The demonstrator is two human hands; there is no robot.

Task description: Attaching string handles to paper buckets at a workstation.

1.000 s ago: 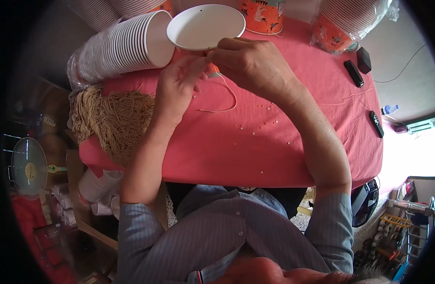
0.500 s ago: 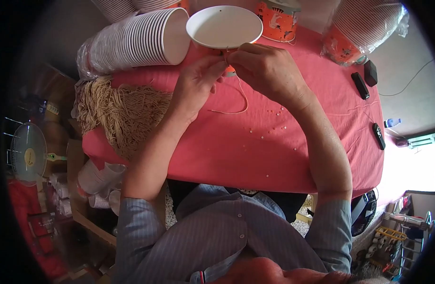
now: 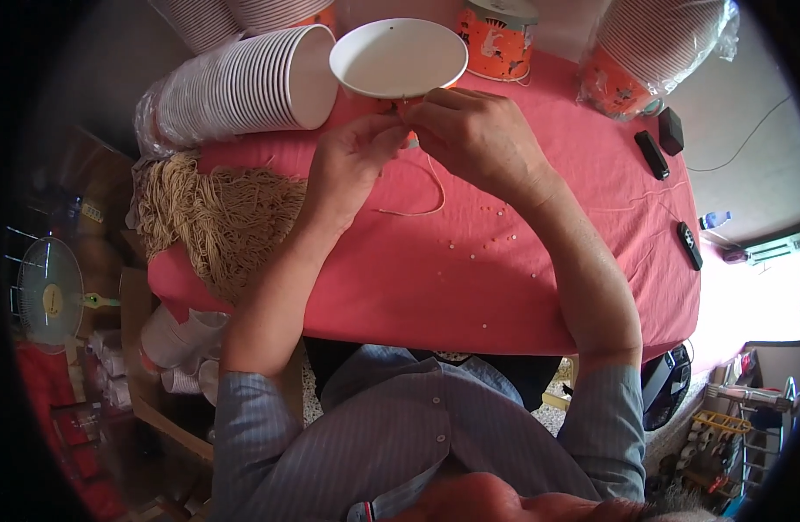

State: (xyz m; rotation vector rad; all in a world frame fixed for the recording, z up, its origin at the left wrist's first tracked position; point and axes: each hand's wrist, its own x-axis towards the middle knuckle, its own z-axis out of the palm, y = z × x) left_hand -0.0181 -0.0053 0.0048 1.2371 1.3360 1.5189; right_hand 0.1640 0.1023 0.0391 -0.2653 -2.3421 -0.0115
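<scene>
A white-lined paper bucket (image 3: 398, 54) with an orange printed outside stands at the far middle of the table, its mouth tilted toward me. At its near rim, my left hand (image 3: 352, 165) and my right hand (image 3: 483, 139) meet, fingers closed in a pinch on a thin cord. The pale cord (image 3: 441, 187) hangs down from between them and curls onto the cloth, its loose end to the left. My fingers hide the cord's upper part and much of the bucket's front. Left of my left forearm lies a heap of beige cords (image 3: 221, 213).
Nested paper buckets (image 3: 235, 87) in plastic lie at the back left. An orange bucket (image 3: 497, 43) and a wrapped stack (image 3: 648, 52) stand at the back right. Small beads (image 3: 472, 257) are scattered on the pink cloth (image 3: 400, 300). Black devices (image 3: 651, 155) lie near the right edge.
The whole view has shifted slightly, so the table and its things sit a little further left. Both hands stay together at the bucket's rim with little visible change in grip.
</scene>
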